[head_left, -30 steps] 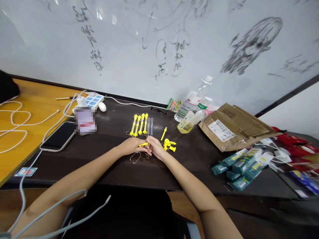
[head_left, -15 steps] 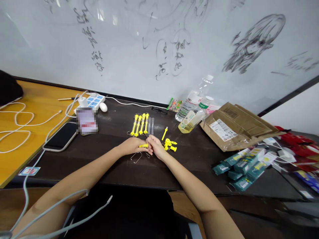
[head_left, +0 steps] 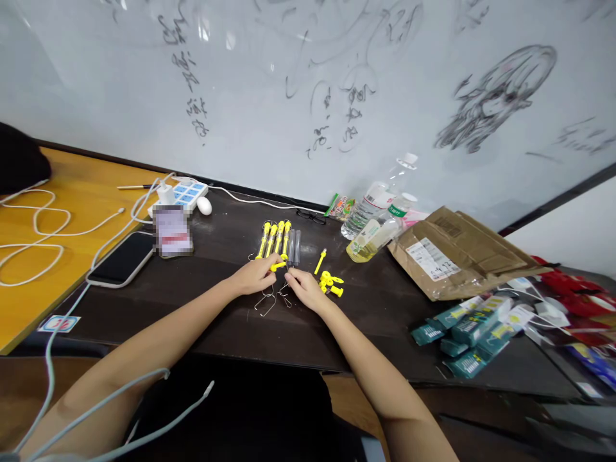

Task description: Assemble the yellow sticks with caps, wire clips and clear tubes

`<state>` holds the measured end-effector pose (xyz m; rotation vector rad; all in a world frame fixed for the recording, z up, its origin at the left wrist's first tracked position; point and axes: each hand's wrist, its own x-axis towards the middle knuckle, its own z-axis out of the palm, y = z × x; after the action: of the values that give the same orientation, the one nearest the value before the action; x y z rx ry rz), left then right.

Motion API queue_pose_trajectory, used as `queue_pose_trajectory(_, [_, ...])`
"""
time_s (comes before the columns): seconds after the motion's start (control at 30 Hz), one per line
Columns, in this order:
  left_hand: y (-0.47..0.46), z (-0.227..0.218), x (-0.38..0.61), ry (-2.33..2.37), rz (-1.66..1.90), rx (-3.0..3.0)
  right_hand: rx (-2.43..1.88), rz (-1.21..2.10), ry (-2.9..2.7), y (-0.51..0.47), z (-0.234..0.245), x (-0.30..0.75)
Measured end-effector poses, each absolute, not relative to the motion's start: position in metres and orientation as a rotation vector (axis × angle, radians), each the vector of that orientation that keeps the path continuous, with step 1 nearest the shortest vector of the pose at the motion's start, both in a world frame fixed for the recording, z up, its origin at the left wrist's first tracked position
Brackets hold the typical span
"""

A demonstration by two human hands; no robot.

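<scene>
My left hand (head_left: 255, 276) is closed on a small yellow plastic part (head_left: 278, 265), held just above the table. Close beside it, my right hand (head_left: 303, 285) has its fingertips pinched together near a thin dark end of that part. What they pinch is too small to name. Bent metal wire hooks (head_left: 267, 304) lie below the hands. Behind them, several yellow rod-shaped assemblies (head_left: 275, 239) with wire hooks lie side by side, next to clear tubes (head_left: 295, 247). To the right of my right hand are a yellow rod (head_left: 320, 261) and a cluster of yellow parts (head_left: 332, 282).
Two plastic bottles (head_left: 370, 240) and a brown cardboard parcel (head_left: 457, 250) occupy the right side, with green boxes (head_left: 476, 340) in front. At left are a dark phone (head_left: 122, 260), a second phone (head_left: 173, 237), a power strip (head_left: 187, 191) and loose cables. Behind stands a whiteboard (head_left: 250, 128).
My hands have drawn slightly apart, and the left hand has turned and moved up with the yellow part. More of the wire hooks shows. The whole view has shifted slightly.
</scene>
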<state>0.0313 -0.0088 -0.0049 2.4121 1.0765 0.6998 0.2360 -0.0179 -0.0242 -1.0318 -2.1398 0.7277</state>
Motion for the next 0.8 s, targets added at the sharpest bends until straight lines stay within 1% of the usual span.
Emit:
queue_pose_trajectory(0.2, [-0.01,-0.0065,0.0342,1.082,0.683,2.394,-0.963,0.678,-2.287,-0.0226,-0.018,0.2338])
queue_pose_trajectory(0.4, [-0.0084,-0.0087,0.0336,1.076,0.682,2.403,-1.023,0.446,-2.38,-0.0282,-0.0155,0.2297])
queue_pose_trajectory(0.57, [-0.0124,-0.0047,0.0361,1.11,0.62,2.456,-1.191,0.488,-2.149,-0.0257,-0.0197,0.233])
queue_pose_trajectory(0.8, [-0.0144,-0.0078,0.0395,1.135,0.617,2.489,-0.969,0.489,-2.126,-0.0232,-0.0247,0.2326])
